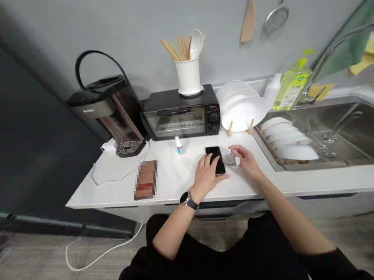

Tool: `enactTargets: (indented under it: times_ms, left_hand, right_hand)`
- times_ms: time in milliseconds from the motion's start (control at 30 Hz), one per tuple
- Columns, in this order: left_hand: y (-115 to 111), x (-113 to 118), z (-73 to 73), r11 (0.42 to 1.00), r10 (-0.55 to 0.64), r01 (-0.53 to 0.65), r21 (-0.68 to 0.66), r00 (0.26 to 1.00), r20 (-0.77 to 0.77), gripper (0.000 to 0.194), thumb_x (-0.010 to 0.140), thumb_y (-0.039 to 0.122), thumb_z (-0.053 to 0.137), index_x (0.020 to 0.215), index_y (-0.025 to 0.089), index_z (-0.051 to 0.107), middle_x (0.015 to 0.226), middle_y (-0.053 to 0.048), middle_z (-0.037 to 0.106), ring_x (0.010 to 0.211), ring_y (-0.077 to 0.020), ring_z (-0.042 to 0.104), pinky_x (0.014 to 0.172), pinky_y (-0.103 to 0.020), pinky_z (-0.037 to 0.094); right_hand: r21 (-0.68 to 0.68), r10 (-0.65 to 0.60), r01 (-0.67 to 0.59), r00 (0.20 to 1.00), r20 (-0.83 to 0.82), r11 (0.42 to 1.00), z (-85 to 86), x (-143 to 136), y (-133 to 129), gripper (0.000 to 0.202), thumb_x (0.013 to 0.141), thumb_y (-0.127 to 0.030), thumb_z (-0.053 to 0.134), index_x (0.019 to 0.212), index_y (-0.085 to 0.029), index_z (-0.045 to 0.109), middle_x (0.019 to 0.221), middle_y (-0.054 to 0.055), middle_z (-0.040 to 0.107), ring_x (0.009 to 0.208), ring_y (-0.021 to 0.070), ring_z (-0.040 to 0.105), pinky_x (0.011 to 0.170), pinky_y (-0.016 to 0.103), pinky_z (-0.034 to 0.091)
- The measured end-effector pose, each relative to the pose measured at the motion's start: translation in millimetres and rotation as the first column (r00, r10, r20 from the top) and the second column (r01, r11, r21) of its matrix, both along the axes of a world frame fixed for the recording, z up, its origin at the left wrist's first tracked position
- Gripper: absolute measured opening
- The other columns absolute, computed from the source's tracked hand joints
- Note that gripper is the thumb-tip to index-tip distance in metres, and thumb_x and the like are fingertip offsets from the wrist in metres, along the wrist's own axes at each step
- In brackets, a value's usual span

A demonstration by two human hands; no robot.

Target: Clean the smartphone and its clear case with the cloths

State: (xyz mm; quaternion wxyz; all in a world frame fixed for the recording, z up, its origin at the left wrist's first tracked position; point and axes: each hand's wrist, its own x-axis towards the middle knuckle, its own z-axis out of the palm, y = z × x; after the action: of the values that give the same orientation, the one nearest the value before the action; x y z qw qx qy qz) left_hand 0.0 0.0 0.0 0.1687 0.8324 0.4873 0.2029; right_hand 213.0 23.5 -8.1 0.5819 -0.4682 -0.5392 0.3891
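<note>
On the white counter [173,172] lies a black smartphone [215,151], screen up. My left hand [206,172], with a dark watch [187,199] on its wrist, rests on the phone's left side. Its fingers are spread over the screen and the thumb stretches along the near edge. Just right of the phone, my right hand [246,160] has bent fingers closed at a small grey cloth [229,159]; the thumb is mostly hidden. A small white bottle [179,146] with a coloured label stands upright beyond my left hand.
A toaster oven [181,122] carries a white utensil holder [188,75]. Left are a water dispenser [116,107], a white cable [114,181] and a pixelated brown item [145,180]. To the right are racked plates [246,111], a sink [356,131] with bowls [287,140], and a soap bottle [291,86].
</note>
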Motion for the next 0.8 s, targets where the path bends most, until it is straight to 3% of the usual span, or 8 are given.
enactTargets:
  times_ms: [100,167,267,333,467,600,700,800]
  left_hand:
    - [-6,-20,13.9,0.979,0.001,-0.053,0.196,0.966,0.259,0.061,0.101,0.049,0.078,0.149,0.019,0.057,0.155,-0.019,0.063,0.148,-0.0341,0.060,0.128,-0.051,0.049]
    - [4,-39,20.5,0.915,0.127,-0.279,0.292,0.885,0.447,0.043,0.108,0.040,0.067,0.144,0.021,0.055,0.145,-0.016,0.065,0.138,-0.0291,0.064,0.124,-0.049,0.050]
    - [44,-72,24.0,0.776,0.398,-0.606,0.173,0.683,0.612,0.077,0.097,0.031,0.076,0.161,0.014,0.036,0.165,-0.027,0.046,0.154,-0.0355,0.051,0.131,-0.056,0.041]
    - [72,-86,22.1,0.809,0.457,-0.585,0.057,0.687,0.564,0.082,0.091,0.027,0.081,0.158,0.009,0.039,0.168,-0.032,0.043,0.163,-0.0399,0.042,0.135,-0.059,0.033]
    - [93,-89,13.9,0.895,0.385,-0.445,0.000,0.775,0.501,0.024,0.107,0.029,0.058,0.125,0.015,0.064,0.120,-0.017,0.078,0.116,-0.0286,0.076,0.107,-0.045,0.058]
    - [62,-77,8.8,0.952,0.246,-0.302,0.056,0.859,0.449,0.025,0.115,0.033,0.046,0.127,0.021,0.064,0.118,-0.009,0.080,0.106,-0.0193,0.077,0.096,-0.031,0.059]
    - [35,-71,8.8,0.973,0.157,-0.203,0.107,0.929,0.334,0.027,0.116,0.039,0.046,0.126,0.021,0.064,0.113,-0.009,0.081,0.102,-0.0217,0.077,0.091,-0.033,0.059]
    - [22,-67,11.8,0.979,0.114,-0.142,0.146,0.977,0.182,0.029,0.115,0.035,0.050,0.133,0.018,0.065,0.120,-0.013,0.080,0.109,-0.0272,0.078,0.095,-0.039,0.060]
  right_hand:
    - [0.013,-0.021,0.021,1.000,-0.015,1.000,3.6,3,-5,0.053,0.087,-0.075,0.079,0.108,-0.027,0.077,0.087,0.000,0.062,0.079,0.0194,0.054,0.069,0.033,0.049]
    - [0.017,-0.014,0.015,0.999,-0.035,1.000,6.3,-1,-6,0.050,0.091,-0.074,0.076,0.111,-0.028,0.074,0.087,-0.001,0.060,0.077,0.0185,0.053,0.065,0.031,0.047]
    - [0.019,0.045,-0.044,0.997,-0.059,0.999,11.1,-23,-2,0.048,0.095,-0.074,0.070,0.114,-0.030,0.072,0.085,-0.002,0.058,0.070,0.0170,0.053,0.060,0.029,0.044]
    - [0.020,0.112,-0.111,0.993,-0.045,0.994,13.9,-48,4,0.050,0.095,-0.075,0.068,0.116,-0.030,0.072,0.081,-0.003,0.057,0.066,0.0165,0.052,0.057,0.028,0.043]
    - [0.042,0.218,-0.220,0.975,0.040,0.975,14.6,-102,25,0.059,0.094,-0.082,0.064,0.116,-0.028,0.072,0.075,-0.004,0.056,0.064,0.0168,0.054,0.058,0.029,0.048]
    - [0.084,0.182,-0.198,0.969,0.168,0.977,12.8,-129,36,0.058,0.095,-0.083,0.061,0.108,-0.027,0.073,0.091,0.003,0.069,0.079,0.0216,0.064,0.072,0.036,0.058]
    - [0.138,0.078,-0.118,0.961,0.263,0.983,17.7,-126,31,0.052,0.100,-0.074,0.062,0.116,-0.027,0.076,0.110,0.010,0.073,0.094,0.0267,0.067,0.084,0.041,0.058]
    - [0.184,0.060,-0.132,0.934,0.353,0.974,28.5,-113,22,0.046,0.102,-0.068,0.064,0.114,-0.028,0.080,0.105,0.009,0.074,0.094,0.0268,0.067,0.087,0.041,0.055]
